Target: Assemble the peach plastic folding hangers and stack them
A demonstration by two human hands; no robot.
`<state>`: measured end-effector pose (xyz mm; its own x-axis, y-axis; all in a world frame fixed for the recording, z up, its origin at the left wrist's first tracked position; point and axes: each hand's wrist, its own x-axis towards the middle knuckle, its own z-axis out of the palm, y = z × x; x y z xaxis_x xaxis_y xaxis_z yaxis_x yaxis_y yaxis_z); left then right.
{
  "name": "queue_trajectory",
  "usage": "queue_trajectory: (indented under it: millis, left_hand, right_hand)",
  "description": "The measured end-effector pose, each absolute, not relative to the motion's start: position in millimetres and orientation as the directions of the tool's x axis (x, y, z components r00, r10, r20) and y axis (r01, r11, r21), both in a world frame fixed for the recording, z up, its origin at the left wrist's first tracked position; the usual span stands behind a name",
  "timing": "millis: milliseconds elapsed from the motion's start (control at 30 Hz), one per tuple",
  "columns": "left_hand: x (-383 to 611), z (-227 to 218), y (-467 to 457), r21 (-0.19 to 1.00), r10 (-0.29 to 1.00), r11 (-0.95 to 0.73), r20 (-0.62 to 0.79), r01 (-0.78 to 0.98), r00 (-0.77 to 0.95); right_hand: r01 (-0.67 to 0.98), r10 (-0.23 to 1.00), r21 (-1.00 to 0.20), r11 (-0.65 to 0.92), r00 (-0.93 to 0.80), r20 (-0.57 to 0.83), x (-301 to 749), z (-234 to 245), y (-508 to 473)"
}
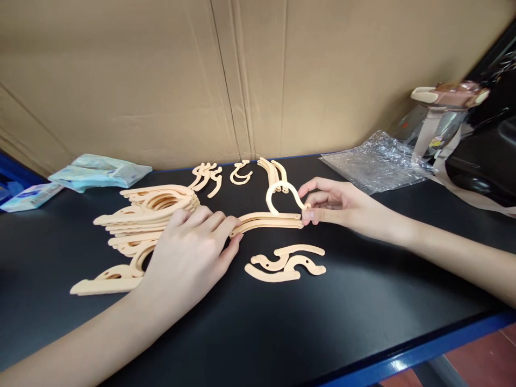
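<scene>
My left hand (201,242) is closed, its thumb and fingers pinching the left end of a pair of curved beige hanger arms (268,219). At their right end, my right hand (334,207) pinches a beige hanger hook (271,196), which curves up and to the left over the arms. Left of my left hand lies a pile of folded beige hangers (141,215), partly hidden by that hand. Loose hanger pieces (288,263) rest on the black table just in front of the held arms.
Behind my hands lie small hook pieces (205,177), curved pieces (242,173) and more arms (276,172). Tissue packs (99,172) sit at the left. At the right are a clear plastic bag (374,164) and a strapped bottle (439,123). Cardboard (161,80) stands behind the table (363,301).
</scene>
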<state>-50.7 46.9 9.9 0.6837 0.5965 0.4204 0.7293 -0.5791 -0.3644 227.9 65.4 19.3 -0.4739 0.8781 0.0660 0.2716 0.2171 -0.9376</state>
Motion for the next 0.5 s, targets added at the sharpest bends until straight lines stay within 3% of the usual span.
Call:
queue_trajectory:
  millis: [133,300,500]
  left_hand:
    - [-49.8,8.1,46.9,-0.287,0.610,-0.595,0.447,0.751,0.654]
    - [-47.0,9.4,46.2,0.034,0.715,-0.603,0.466,0.797,0.521]
    - [-46.2,18.1,45.7,0.353,0.780,-0.568,0.519,0.743,0.349]
  right_hand:
    - [0.271,0.878,-0.938,0.218,-0.474,0.067,227.4,16.4,67.0]
    - [0.299,0.889,-0.924,0.237,-0.451,0.082,225.7,16.3,69.0]
    - [0.256,0.905,-0.956,0.141,-0.425,0.019,226.2,13.4,69.7]
